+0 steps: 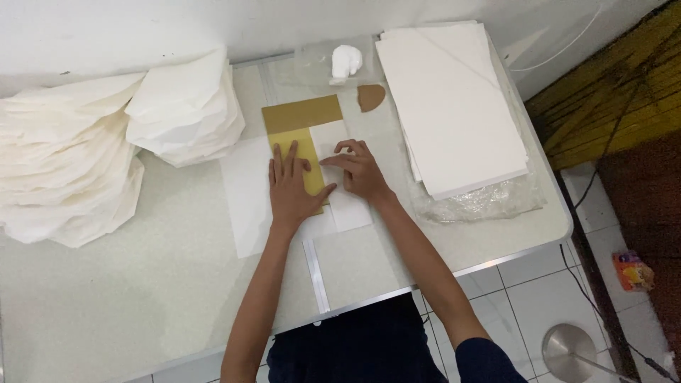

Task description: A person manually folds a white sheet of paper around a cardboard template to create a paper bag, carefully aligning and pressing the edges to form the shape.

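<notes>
**paperfan:** Cardboard template [301, 135], the tan-yellow rectangle, sits mid-table on a white sheet [248, 195]. Left hand [292, 186] lies flat and open on it, fingers spread. Right hand [358, 170] is just beside, fingertips curled down onto the folded white paper [340, 191], not gripping anything.

**gluestick:** And around that?

**paperfan:** Pale speckled table [142, 298] against a white wall. Stack of flat white sheets [454, 99] to the right, folded paper piles [106, 142] to the left, white tile floor [525, 298] below.

bare forearms; short dark navy sleeve, dark navy clothing
</notes>
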